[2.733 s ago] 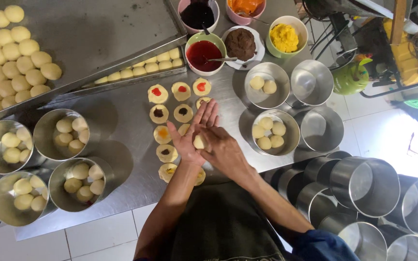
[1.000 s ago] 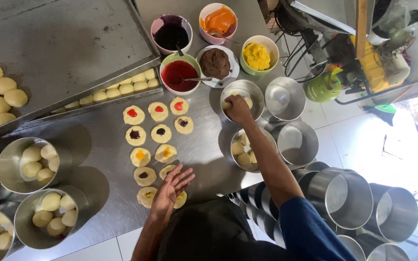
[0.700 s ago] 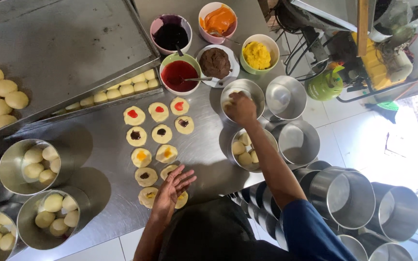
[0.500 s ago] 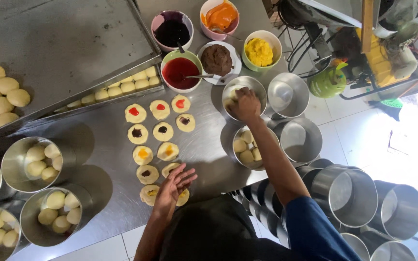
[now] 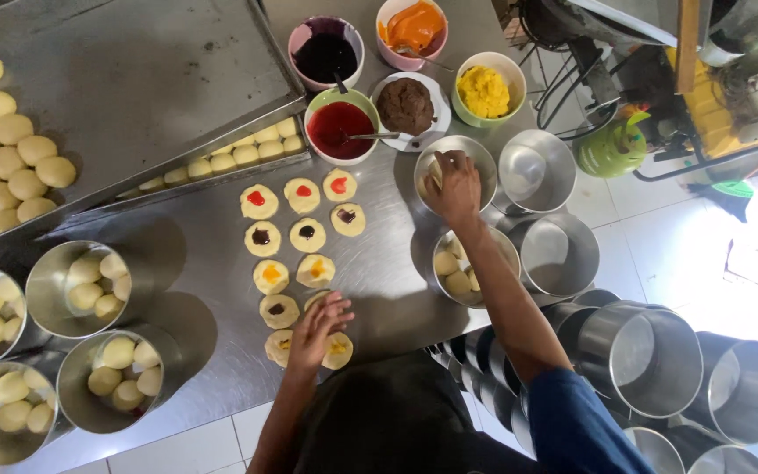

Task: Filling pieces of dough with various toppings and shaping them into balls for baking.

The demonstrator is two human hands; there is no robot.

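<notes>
From the head camera, looking straight down, my right hand (image 5: 452,186) was stretched out over a round steel tin (image 5: 455,172) at the far side of the steel table (image 5: 379,272), its fingers curled down into the tin around a pale dough ball (image 5: 434,172); I could not tell how firmly they had closed on it. Just below that tin, under my forearm, stood a second tin (image 5: 474,266) with several dough balls in it, and beside both were two empty tins (image 5: 547,211).

My left hand (image 5: 318,328) lay flat and spread, fingers apart, holding nothing, resting on the nearest of the flattened dough rounds (image 5: 303,263) that were set out in rows on the table. Each round carried a dab of filling in the middle: red, dark or yellow.

Beyond the rounds stood the filling bowls: a green bowl of red jam (image 5: 341,127) with a spoon in it, a plate of brown paste (image 5: 406,105), a bowl of yellow filling (image 5: 487,89), a bowl of dark jam (image 5: 325,53) and a bowl of orange filling (image 5: 411,21).

To my left were three more tins of dough balls (image 5: 89,285) and a large tray (image 5: 133,79) with dough balls along its left edge.
</notes>
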